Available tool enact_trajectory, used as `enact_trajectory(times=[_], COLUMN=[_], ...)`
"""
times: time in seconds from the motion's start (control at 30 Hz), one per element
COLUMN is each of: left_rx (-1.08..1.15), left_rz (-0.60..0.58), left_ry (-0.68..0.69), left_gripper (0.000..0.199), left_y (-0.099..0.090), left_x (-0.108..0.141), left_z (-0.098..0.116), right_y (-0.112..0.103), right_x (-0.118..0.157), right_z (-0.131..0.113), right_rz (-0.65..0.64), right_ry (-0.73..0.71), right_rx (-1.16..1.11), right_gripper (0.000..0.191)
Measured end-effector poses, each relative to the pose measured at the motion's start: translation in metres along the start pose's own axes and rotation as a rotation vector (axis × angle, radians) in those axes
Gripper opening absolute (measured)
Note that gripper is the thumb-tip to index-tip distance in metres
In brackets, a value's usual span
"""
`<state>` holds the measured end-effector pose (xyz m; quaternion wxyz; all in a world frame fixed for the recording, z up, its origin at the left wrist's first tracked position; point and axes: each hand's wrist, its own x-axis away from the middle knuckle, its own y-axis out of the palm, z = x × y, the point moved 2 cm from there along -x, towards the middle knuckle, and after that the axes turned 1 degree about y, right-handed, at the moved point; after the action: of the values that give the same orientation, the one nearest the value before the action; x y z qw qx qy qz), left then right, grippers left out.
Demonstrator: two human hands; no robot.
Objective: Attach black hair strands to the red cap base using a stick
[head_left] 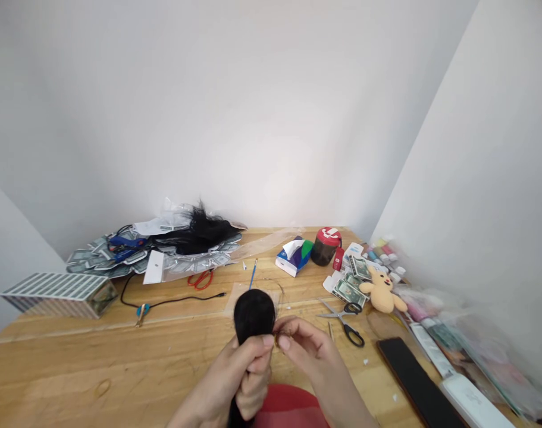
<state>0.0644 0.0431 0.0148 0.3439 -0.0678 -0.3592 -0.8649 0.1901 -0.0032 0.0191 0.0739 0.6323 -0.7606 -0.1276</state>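
Note:
A bundle of black hair, folded into a rounded loop at the top, stands upright in my left hand. My left fingers are wrapped round it, and its lower end hangs below the fist. Close beside it, my right hand pinches a thin brownish loop between thumb and forefinger. It looks like a small elastic band or thread; its exact kind is unclear. The thumb of my left hand lies right next to this loop. Something red shows below my hands.
Scissors, a phone and a plush toy lie to the right. A tissue pack and red-lidded jar stand behind. At back left, more black hair lies on bags; a cable crosses the wooden table.

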Motion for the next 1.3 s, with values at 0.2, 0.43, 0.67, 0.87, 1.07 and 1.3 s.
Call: enact_trajectory(times=[0.2,0.43,0.67,0.87,1.07,1.3], left_rx=[-0.004,-0.013,-0.033,-0.033,-0.033,-0.052], left_rz=[-0.009,-0.022,-0.023,-0.05,-0.059,-0.054], left_ry=[0.01,0.022,0.02,0.013,0.015,0.034], left_gripper=[0.062,0.061,0.059,0.057,0.058,0.057], left_y=[0.0,0.002,0.0,-0.005,-0.003,-0.003], left_x=[0.002,0.003,-0.001,0.0,0.002,0.005], left_z=[-0.001,-0.001,-0.002,-0.005,-0.004,-0.002], right_y=[-0.001,0.002,-0.002,-0.004,-0.003,-0.015], right_x=[0.008,0.006,0.004,0.008,0.008,0.009], right_z=[-0.008,-0.009,-0.013,-0.013,-0.014,-0.025], right_rz=[0.051,0.088,0.066,0.057,0.044,0.116], right_ry=[0.115,0.187,0.21,0.12,0.079,0.013], right_rx=[-0.286,-0.463,-0.434,-0.216,-0.035,0.267], right_gripper=[0.02,0.024,0.028,0.029,0.033,0.033])
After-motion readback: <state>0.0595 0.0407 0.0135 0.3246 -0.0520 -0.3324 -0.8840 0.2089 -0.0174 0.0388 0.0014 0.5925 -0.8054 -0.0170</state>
